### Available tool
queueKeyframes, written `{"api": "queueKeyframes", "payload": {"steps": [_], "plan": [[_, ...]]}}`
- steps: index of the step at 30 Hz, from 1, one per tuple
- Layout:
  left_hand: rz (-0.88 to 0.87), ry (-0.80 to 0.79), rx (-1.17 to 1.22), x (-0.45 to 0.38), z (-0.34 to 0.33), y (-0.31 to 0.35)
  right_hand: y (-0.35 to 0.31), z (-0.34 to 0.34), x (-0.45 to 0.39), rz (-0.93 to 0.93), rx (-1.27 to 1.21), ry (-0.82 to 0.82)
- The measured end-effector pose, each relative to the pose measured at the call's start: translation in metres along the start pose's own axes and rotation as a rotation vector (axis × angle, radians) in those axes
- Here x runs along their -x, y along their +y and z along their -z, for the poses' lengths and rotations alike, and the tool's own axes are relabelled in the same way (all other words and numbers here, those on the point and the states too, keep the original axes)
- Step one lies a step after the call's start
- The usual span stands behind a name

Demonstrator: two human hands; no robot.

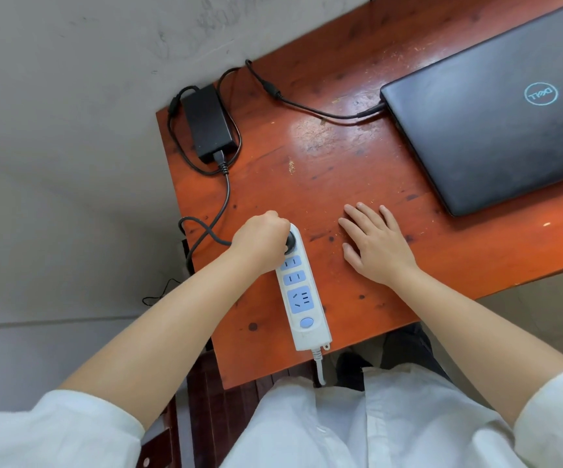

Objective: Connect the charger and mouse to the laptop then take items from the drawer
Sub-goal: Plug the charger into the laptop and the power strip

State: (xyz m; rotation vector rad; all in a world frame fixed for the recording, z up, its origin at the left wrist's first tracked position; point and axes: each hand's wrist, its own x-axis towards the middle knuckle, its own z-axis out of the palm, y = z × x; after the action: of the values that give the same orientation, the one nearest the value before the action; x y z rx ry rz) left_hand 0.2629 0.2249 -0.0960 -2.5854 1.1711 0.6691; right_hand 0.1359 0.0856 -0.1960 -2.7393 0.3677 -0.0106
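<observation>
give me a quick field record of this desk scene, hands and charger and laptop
left hand: closed around black plug at far socket of power strip
right hand: flat on table, open, holding nothing
charger brick: far left corner of table
laptop: lid closed, charger cable reaching its left edge
mouse: not in view

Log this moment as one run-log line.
step: plugging charger | left hand: gripping plug at power strip | right hand: flat on desk | laptop: closed, charger cable attached
</observation>
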Motion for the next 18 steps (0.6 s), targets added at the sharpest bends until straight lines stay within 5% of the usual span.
{"api": "queueKeyframes", "payload": {"steps": [18], "plan": [[0.067, -0.024, 0.077, -0.008, 0.0, 0.004, 0.002, -0.001, -0.001, -0.003, 0.026, -0.027]]}}
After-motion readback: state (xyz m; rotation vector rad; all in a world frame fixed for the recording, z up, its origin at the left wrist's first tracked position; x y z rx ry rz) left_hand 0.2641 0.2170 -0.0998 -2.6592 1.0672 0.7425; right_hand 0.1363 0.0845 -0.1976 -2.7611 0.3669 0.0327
